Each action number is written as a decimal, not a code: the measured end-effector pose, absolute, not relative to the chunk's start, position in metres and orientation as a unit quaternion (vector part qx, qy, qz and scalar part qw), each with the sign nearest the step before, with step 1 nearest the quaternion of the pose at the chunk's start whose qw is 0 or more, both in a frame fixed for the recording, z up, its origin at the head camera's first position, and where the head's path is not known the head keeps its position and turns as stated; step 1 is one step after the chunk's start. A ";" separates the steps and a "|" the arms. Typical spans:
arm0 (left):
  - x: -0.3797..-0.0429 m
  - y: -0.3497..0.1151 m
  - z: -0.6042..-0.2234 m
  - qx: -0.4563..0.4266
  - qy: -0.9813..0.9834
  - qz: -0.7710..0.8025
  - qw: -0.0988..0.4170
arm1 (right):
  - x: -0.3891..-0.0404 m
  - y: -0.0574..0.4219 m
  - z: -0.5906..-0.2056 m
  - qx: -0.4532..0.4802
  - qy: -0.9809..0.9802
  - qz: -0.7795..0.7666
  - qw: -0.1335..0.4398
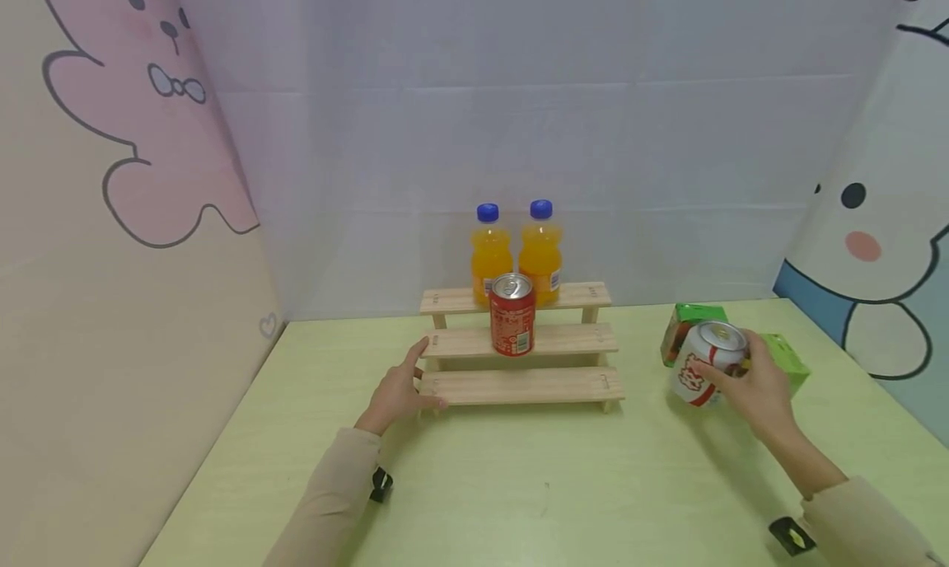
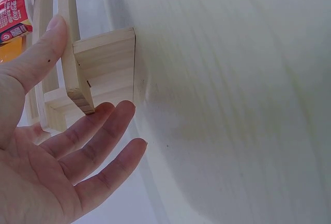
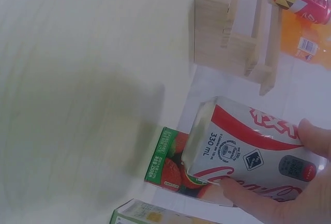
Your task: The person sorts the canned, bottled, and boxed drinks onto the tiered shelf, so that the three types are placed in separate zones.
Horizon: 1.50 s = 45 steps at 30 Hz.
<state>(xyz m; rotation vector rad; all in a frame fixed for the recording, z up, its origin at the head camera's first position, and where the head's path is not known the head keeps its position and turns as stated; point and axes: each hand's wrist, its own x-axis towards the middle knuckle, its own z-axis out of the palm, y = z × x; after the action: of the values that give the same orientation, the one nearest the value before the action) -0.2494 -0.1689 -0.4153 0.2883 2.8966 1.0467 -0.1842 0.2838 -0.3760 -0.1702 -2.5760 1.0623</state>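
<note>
My right hand (image 1: 764,390) grips a white and red Coca-Cola can (image 1: 700,373), thumb on one side and fingers on the other. The can is tilted and appears raised off the table, in front of a strawberry juice carton (image 3: 173,164). My left hand (image 1: 396,394) is at the left end of a three-step wooden rack (image 1: 519,386). In the left wrist view its thumb rests on a plank and the other fingers extend loosely past the plank's end. A red Coca-Cola can (image 1: 512,320) stands on the middle step. Two orange drink bottles (image 1: 492,254) stand on the top step.
A light green carton (image 1: 787,363) lies behind my right hand, beside the strawberry carton. A pale curtain (image 1: 356,180) hangs behind the pale green table (image 1: 519,484). Cartoon-printed walls (image 1: 148,303) flank it on both sides.
</note>
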 end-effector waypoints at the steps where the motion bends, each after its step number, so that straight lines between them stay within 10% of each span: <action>1: -0.250 -0.169 -0.415 0.093 0.936 0.338 0.024 | -0.184 0.283 -0.375 -0.058 -0.908 0.377 0.172; 45: -0.247 -0.169 -0.414 0.100 0.935 0.339 0.016 | -0.184 0.232 -0.340 0.032 -0.882 0.436 0.172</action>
<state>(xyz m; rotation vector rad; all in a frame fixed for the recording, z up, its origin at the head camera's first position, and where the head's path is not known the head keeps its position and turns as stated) -0.2474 -0.1687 -0.4144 0.3117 2.9086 1.0533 -0.1843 0.2318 -0.3402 0.0915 -2.5043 1.2385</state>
